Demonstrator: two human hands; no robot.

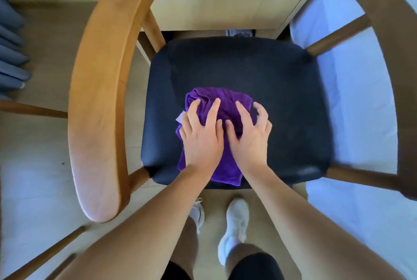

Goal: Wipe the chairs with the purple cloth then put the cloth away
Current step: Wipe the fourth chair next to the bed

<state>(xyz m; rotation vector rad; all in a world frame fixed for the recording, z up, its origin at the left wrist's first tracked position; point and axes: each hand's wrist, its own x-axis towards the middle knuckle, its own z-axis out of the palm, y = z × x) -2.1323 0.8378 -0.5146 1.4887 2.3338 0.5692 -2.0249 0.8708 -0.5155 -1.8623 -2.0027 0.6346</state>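
Left hand (202, 137) and right hand (248, 135), fingers spread, clamping nothing, press the bunched purple cloth (225, 97) onto the black chair seat (248, 69), likely for even wiping pressure.

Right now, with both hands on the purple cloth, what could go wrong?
1. The cloth is bunched up under the left hand and right hand, so it may wipe only a narrow strip of the dark seat.
2. Its near end lies at the seat's front edge, so a pull toward you might drag it off onto the floor by the white shoes.
3. The wooden armrest could get forgotten.
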